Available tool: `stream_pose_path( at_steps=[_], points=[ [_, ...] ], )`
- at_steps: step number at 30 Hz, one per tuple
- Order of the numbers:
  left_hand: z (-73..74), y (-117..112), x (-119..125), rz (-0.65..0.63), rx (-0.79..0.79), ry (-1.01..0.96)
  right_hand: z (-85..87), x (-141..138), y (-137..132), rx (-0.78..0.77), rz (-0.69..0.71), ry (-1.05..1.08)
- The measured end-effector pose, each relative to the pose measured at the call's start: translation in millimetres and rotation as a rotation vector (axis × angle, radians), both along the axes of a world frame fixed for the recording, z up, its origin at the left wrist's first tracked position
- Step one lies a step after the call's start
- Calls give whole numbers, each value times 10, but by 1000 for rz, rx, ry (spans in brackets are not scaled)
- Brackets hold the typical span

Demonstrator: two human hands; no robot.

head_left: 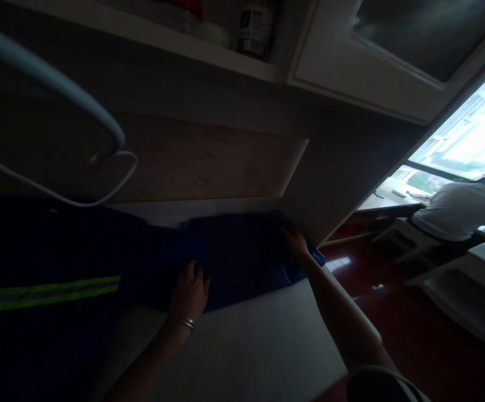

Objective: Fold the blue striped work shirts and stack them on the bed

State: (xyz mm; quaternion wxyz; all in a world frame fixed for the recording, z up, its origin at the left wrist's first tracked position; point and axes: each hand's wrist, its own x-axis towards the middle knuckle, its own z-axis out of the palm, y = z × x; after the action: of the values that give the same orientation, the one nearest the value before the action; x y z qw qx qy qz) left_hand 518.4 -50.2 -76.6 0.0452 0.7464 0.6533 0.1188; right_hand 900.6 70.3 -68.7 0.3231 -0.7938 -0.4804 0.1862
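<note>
A dark blue garment [238, 251] lies spread across a pale table [259, 340] under a shelf. My left hand [190, 293], with a silver bracelet on its wrist, rests on the near edge of the cloth, fingers curled over it. My right hand [296, 243] reaches to the far right end of the garment and presses on the fabric near the wall panel. Another part of dark blue clothing with a yellow-green reflective stripe [45, 293] lies at the left. The scene is very dim.
A pale curved bar and a white cable [100, 198] hang at the upper left. A shelf [209, 53] above carries bottles. At the right, a person in a white shirt [455, 209] sits at a desk by a bright window; red floor [397, 312] lies between.
</note>
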Motion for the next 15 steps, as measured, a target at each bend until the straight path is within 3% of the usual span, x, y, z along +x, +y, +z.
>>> stream_pose_path(
  at_steps=[4, 7, 12, 15],
  points=[
    [-13, -93, 33, 7, 54, -67, 76, -51, -35, -84, 128, 112],
    [-60, -192, 3, 18, 119, -148, 166, -71, -232, -61, 207, 188],
    [-206, -208, -105, 27, 83, -262, 241, 84, -973, -4, 391, 473],
    [-272, -140, -173, 42, 40, -316, 229, 361, -1497, -154, 471, 600]
  ],
)
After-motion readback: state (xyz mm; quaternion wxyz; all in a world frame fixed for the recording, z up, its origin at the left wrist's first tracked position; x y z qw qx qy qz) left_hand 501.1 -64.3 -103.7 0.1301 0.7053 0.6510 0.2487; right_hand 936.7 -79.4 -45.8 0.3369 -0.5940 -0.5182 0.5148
